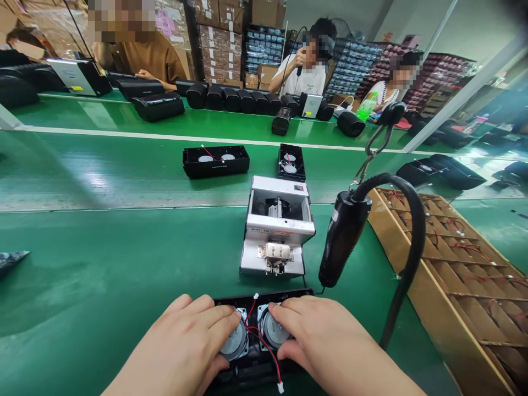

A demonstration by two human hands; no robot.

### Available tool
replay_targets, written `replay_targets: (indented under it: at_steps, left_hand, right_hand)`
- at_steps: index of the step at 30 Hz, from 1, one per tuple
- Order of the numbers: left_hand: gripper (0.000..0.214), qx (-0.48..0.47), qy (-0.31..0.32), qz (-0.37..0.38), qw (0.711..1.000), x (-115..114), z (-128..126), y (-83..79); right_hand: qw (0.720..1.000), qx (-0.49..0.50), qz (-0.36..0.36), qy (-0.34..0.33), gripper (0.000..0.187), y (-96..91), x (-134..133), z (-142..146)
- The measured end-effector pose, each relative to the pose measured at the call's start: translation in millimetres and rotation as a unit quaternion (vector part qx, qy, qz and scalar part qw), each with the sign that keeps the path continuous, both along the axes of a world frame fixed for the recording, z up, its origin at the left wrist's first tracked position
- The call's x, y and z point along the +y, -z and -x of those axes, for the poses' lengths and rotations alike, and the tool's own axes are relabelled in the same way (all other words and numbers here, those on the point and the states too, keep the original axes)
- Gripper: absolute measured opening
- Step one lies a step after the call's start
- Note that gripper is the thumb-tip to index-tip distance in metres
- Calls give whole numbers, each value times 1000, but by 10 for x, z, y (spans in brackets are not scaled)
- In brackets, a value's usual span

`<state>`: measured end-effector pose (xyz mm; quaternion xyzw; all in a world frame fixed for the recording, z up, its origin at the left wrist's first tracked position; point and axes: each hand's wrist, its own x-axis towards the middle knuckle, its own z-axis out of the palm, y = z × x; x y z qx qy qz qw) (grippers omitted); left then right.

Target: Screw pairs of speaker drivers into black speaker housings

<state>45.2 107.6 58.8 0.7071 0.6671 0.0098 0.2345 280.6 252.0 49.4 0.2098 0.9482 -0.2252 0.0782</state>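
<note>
A black speaker housing lies at the bottom centre, with two round silver speaker drivers seated in it. My left hand grips the left driver, fingertips over its top and thumb by its lower edge. On the right driver, my right hand has its fingers on the magnet and its thumb alongside. Red and black wires with white plugs run loose between the drivers. Just beyond the housing stands a silver screw feeder. A black electric screwdriver hangs to its right, tip down.
A cardboard box with dividers and wired parts fills the right side. Two more housings with drivers, one wide and one narrow, lie beyond the feeder. Across the green bench, several people work behind a row of black speakers.
</note>
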Motion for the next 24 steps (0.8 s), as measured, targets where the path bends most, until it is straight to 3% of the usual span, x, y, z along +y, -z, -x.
replay_targets:
  at_steps: [7,10,16,24]
  left_hand:
    - [53,12,-12,69,997,109,-53,-169]
    - [54,23,-4,63,998,113,-52,-193]
    - [43,-7,-39,-144,989,-39,-53,61]
    - [74,8,-54,-261,964,-167,96,297]
  right_hand:
    - [999,-4,-15,-39,46,-48,39,24]
    - [999,-6,-23,-49,47,-57,31,25]
    - [998,-10,-38,-52,47,-42,12,15]
    - [994,-8,-102,-47,63,-22,-30,86]
